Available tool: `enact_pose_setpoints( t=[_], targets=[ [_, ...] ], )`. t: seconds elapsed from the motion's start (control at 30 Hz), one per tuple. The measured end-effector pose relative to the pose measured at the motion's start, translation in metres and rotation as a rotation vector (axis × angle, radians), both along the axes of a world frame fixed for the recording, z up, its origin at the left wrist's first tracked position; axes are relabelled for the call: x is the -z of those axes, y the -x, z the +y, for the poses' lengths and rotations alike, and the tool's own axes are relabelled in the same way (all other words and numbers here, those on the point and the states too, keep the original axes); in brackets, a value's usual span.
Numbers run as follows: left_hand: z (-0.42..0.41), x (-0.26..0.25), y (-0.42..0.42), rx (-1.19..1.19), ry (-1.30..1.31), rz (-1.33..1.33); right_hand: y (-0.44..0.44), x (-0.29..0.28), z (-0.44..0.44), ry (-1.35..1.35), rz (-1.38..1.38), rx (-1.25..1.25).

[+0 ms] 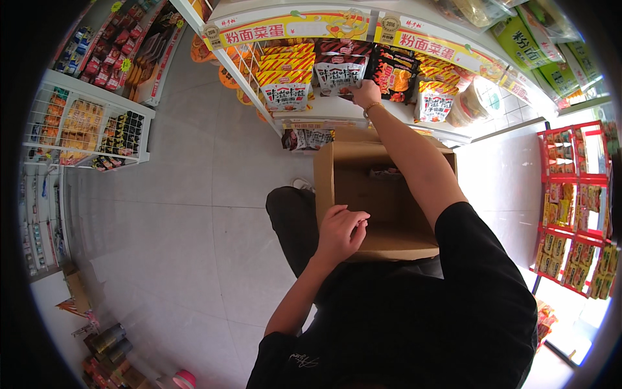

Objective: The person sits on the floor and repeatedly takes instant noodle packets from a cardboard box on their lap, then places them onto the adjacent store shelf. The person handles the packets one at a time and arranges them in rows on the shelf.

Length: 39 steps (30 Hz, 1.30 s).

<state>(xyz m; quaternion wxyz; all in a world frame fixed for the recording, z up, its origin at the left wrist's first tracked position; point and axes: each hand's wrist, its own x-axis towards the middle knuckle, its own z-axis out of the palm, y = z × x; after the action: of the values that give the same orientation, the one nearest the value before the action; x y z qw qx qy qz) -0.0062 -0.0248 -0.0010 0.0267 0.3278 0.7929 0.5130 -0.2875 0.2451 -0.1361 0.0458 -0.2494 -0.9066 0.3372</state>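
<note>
My right hand (367,95) reaches over the carton to the shelf. Its fingers grip the lower right corner of a brown-and-white bag of crispy noodle snacks (335,73), which stands upright in its row. Left of that bag is a row of yellow-and-red striped bags (284,90); black bags (394,75) stand to its right. My left hand (341,232) hovers at the near left rim of the open cardboard box (324,182), fingers loosely curled, with nothing seen in them. Deep in the box lies a small packet (385,172), partly hidden by my right forearm.
More striped bags (436,99) and a clear round tub (478,102) share the white shelf (384,111). Price strips (291,29) run above it. A wire side rack (238,68) edges it at left. Red snack racks (573,209) stand right; a white display unit (87,126) stands left.
</note>
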Motion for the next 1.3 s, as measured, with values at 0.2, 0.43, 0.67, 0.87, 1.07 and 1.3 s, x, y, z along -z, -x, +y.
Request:
enact_pose_setpoints(
  t=[0.2,0.43,0.67,0.87,1.07,1.3],
  targets=[
    [0.000,-0.003,0.002,0.003,-0.001,0.004,0.006,0.018,0.007,0.162,0.018,0.080],
    [0.001,-0.003,0.001,0.008,-0.006,0.002,0.006,0.024,0.013,0.268,0.078,0.137],
    [-0.002,0.000,-0.003,0.004,0.006,0.006,-0.005,-0.002,-0.016,-0.184,0.234,0.396],
    [-0.003,0.000,-0.005,0.006,0.015,0.001,-0.019,-0.029,-0.028,0.160,0.019,-0.387],
    [-0.002,0.000,-0.006,0.011,0.016,0.036,-0.019,-0.002,-0.028,0.037,-0.143,-0.666],
    [0.001,-0.001,-0.003,0.039,-0.001,0.046,-0.024,-0.033,-0.011,-0.111,-0.002,-0.737]
  ],
)
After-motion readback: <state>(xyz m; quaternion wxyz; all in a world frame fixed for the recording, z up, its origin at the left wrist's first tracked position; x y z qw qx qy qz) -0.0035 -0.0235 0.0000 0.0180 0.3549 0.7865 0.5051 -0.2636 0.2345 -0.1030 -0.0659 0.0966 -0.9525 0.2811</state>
